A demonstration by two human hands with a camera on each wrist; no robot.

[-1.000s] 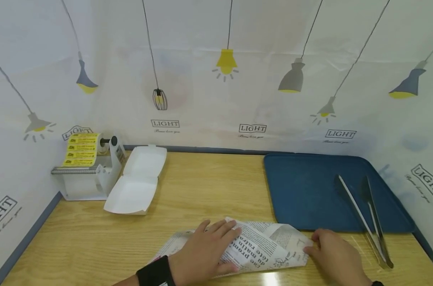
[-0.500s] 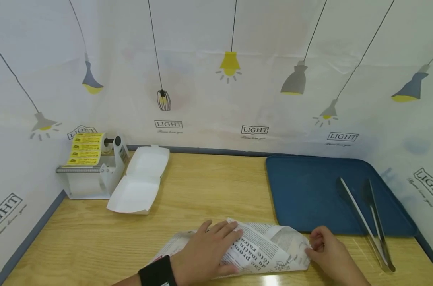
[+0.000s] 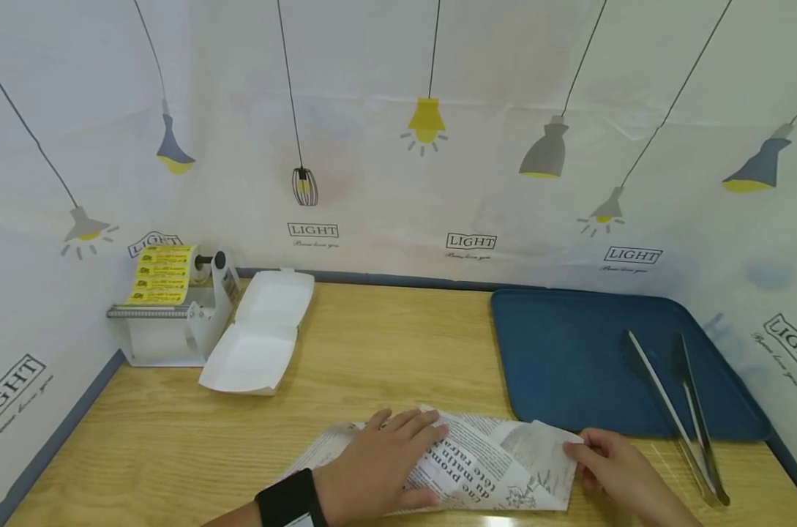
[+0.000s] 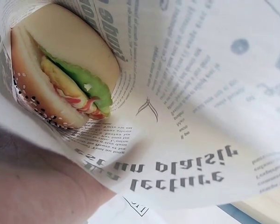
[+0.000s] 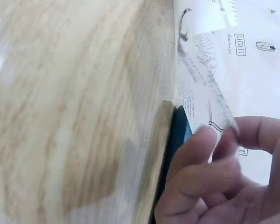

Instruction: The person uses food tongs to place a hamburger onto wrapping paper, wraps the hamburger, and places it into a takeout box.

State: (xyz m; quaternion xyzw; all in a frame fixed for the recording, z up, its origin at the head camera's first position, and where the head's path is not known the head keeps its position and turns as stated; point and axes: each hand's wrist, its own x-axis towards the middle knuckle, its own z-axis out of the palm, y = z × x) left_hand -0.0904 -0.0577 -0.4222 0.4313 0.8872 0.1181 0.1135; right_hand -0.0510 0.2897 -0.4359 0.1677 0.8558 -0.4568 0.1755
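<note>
Covered, Cropped, Blurred

White newsprint-patterned paper [image 3: 477, 461] hides the sesame-seeded, lettuce-filled bun [image 4: 77, 35] from the head view. The right wrist view crops and partly blurs the right hand [image 5: 214, 179]; fine print on the yellow label strip [image 3: 163, 274] is too small to read.

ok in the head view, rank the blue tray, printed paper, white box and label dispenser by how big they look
1. blue tray
2. printed paper, partly covered by the left hand
Then white box and label dispenser: too alike to rank.
</note>
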